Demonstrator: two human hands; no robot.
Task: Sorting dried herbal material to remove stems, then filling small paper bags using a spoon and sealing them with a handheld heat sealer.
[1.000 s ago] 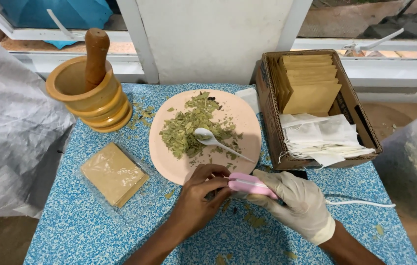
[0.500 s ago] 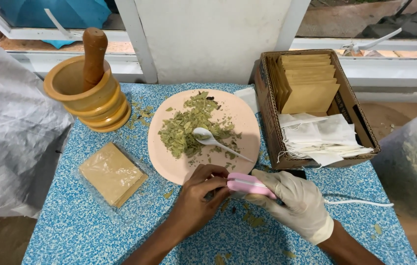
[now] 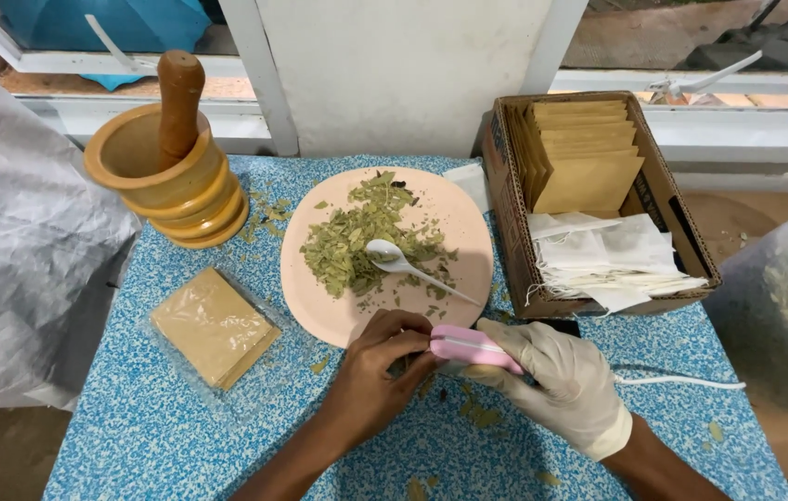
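— Where does the view sit?
— One head-worn camera, looking steeply down over the near edge of the desk (image 3: pixel 134 436), facing the window wall beyond its far edge.
— How close?
— Near; both forearms enter from below.

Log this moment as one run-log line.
left hand: bare, fingertips at pink sealer | right hand: gloved, grips sealer | spoon on leaves, pink plate | mortar back left
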